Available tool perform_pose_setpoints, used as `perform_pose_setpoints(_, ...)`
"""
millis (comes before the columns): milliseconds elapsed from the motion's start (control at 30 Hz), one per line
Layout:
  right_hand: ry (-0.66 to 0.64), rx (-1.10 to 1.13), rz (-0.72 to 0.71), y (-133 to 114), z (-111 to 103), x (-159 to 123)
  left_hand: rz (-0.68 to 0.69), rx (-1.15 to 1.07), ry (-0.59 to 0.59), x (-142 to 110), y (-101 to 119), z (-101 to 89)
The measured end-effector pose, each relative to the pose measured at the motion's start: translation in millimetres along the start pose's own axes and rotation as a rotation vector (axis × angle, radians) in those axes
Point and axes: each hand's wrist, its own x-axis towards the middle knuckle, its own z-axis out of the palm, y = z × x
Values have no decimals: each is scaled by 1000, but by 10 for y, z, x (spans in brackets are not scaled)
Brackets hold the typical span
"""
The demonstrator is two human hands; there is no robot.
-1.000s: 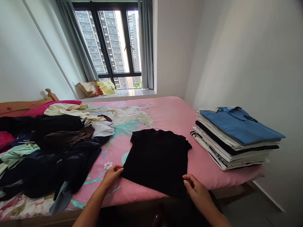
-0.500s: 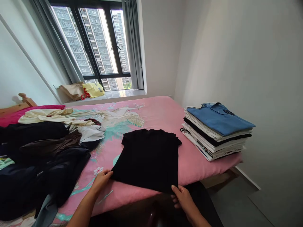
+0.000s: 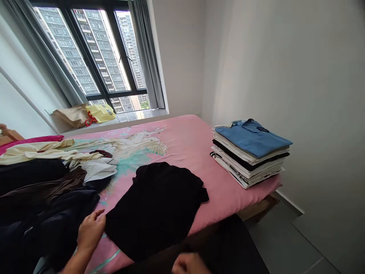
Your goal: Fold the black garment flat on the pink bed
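Note:
A black short-sleeved T-shirt (image 3: 156,209) lies on the bed, turned at an angle, with its hem towards me and some folds along its upper edge. At its lower left corner is my left hand (image 3: 90,231), fingers pinched at the fabric edge. My right hand (image 3: 190,263) is at the bottom edge of the view, apart from the shirt's hem. It looks curled, but it is blurred and partly cut off, so its fingers are hard to make out.
Right of the shirt stands a folded clothes stack (image 3: 251,156), a blue polo shirt (image 3: 251,136) on top. A loose clothes heap (image 3: 48,198) covers the bed's left side. Paper bag (image 3: 71,115) and yellow bag (image 3: 101,113) sit on the windowsill. The bed edge (image 3: 228,213) runs before me.
The shirt has turned and slid left and towards me, its left corner moving with my left hand. My right hand has left the hem's right corner and dropped lower. The view has shifted right.

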Motion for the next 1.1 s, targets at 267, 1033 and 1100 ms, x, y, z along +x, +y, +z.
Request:
perform_pose_setpoints(267,712,182,-148,-111,-1527,330,641,-381,-229,-827,1322,742)
perform_pose_setpoints(1033,815,-213,-435,0,-1392,316,896,34,-367,-910,2600,1598)
perform_pose_setpoints(1100,790,-361,-422,-69,-1508,427,889,33,-372,-917,2598,1604)
